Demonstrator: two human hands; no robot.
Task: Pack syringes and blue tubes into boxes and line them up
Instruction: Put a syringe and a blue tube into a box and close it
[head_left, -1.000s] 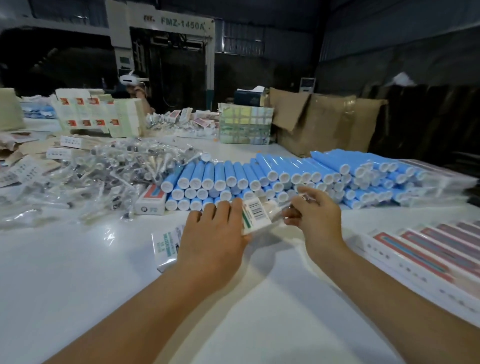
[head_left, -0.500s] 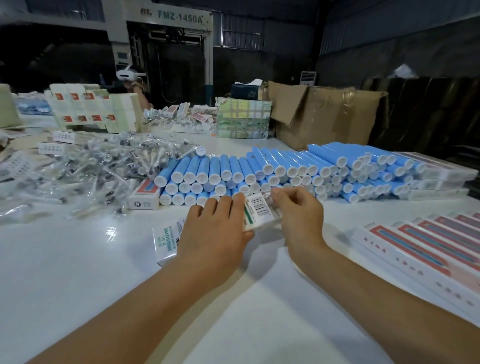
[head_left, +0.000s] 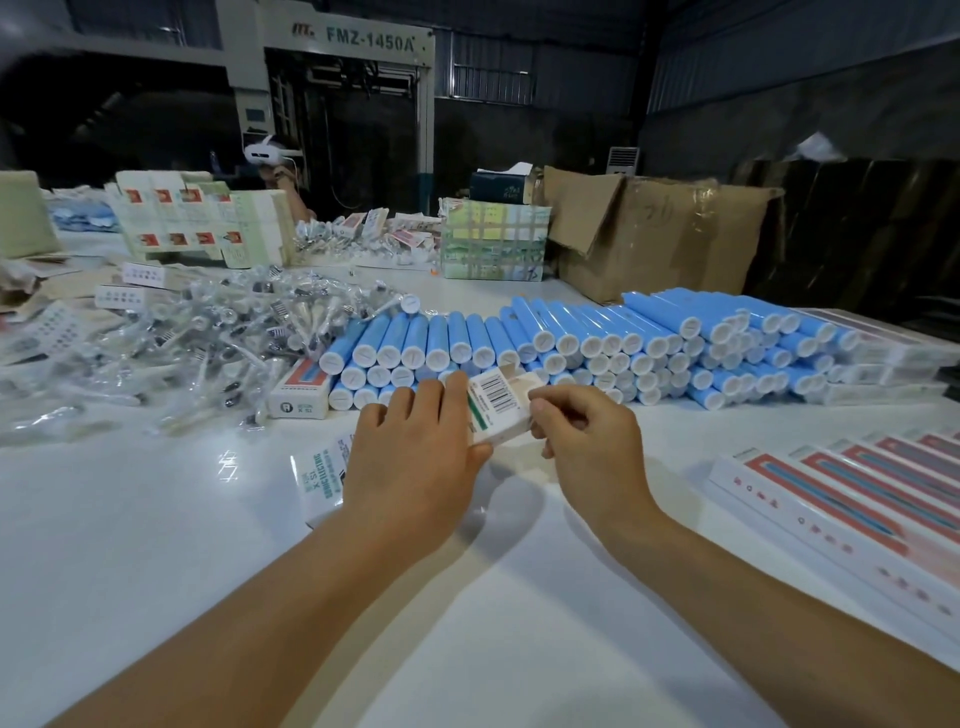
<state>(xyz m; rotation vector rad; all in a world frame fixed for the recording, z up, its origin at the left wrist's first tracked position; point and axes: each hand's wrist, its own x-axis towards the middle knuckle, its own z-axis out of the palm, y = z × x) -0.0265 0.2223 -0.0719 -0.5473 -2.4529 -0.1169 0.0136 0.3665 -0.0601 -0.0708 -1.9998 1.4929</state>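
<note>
A long white box (head_left: 500, 410) with a barcode lies on the white table, its left part hidden under my left hand (head_left: 415, 457), which grips it from above. My right hand (head_left: 587, 441) pinches the box's right end, where the flap stands open. Just behind, blue tubes (head_left: 597, 338) with white caps are stacked in a long row. A heap of wrapped syringes (head_left: 208, 338) lies to the left. One closed box (head_left: 301, 389) sits between that heap and the tubes.
Filled boxes with red and blue print (head_left: 852, 499) lie side by side at the right. Stacked cartons (head_left: 197, 218), a green carton (head_left: 493, 239) and brown cardboard boxes (head_left: 665, 228) stand at the back. A person wearing a white headset (head_left: 272, 153) sits beyond the table.
My right hand has moved in from the box's far end to its near right end, fingers now curled on the flap. The left hand has stayed on the box.
</note>
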